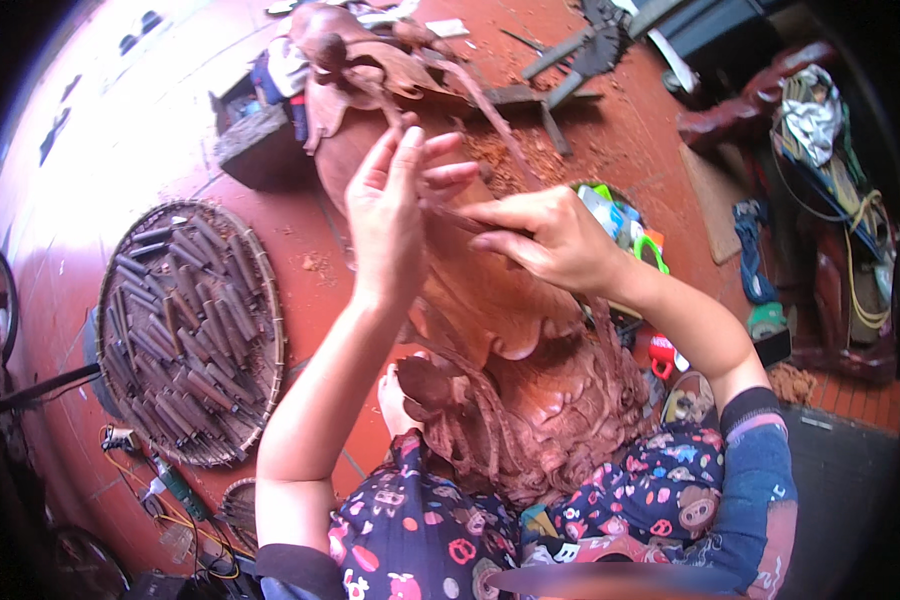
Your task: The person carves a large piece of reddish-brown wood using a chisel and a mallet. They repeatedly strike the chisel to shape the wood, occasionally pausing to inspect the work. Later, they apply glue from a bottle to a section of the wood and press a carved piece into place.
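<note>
A large reddish-brown wood carving [470, 310] lies slanting away from my lap, with deep relief at its near end and thin carved stems at its far end. My left hand [395, 190] is raised over its upper part. The thumb and forefinger come together beside a thin stem, the other fingers stand loose, and whatever they pinch is too small to make out. To its right, my right hand [545, 230] pinches a thin brown strip [455, 217] between thumb and bent forefinger. The strip's far end is hidden behind my left fingers.
On the left, a round woven tray [275, 330] holds many carving tools. A green power tool [180, 490] and cords lie below it. A wooden box [255, 145] stands beyond. Wood shavings [530, 160], a basket of colourful items [620, 220] and a cluttered reddish wooden piece [835, 280] lie rightward.
</note>
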`<state>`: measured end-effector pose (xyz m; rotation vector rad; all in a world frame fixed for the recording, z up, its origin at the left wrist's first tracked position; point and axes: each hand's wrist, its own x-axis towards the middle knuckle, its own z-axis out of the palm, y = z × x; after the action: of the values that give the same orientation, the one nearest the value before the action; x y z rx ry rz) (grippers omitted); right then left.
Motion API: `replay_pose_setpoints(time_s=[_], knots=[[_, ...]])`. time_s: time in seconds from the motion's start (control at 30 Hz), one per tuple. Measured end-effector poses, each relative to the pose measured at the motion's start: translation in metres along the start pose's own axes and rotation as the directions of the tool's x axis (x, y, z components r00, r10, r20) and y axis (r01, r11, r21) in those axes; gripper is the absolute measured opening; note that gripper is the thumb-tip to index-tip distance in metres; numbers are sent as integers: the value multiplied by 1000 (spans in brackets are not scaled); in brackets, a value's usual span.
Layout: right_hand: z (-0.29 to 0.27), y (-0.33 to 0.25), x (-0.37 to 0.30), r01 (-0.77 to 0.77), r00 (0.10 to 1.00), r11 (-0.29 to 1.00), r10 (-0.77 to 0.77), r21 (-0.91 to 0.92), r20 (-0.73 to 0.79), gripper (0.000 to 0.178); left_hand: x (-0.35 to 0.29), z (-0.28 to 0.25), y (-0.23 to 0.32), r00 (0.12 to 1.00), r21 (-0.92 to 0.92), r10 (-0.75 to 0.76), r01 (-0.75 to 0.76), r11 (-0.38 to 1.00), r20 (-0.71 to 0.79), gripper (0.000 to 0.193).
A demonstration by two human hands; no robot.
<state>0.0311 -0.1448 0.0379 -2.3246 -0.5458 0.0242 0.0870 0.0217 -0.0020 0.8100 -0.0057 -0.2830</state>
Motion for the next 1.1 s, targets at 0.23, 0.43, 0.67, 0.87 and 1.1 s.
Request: replay_pose_setpoints(time_s=[0.23,0.43,0.67,0.87,1.1], knots=[[-25,8,6,10,997,996,-17,93,79,31,4,-8,-4,996,11,-30,30,1000,85,32],[-60,22,-7,-201,973,942,224,268,-56,20,5,-8,0,994,-6,-48,48,999,102,33],[-49,24,-47,4,998,999,-7,-44,-60,41,4,-16,2,990,60,-42,34,998,138,36],[-15,25,-77,-207,954,967,233,152,-186,57,2,-10,3,992,118,-28,14,993,121,37],[15,30,-78,-203,903,938,290,280,-316,52,3,-14,7,993,175,-40,21,984,107,42]])
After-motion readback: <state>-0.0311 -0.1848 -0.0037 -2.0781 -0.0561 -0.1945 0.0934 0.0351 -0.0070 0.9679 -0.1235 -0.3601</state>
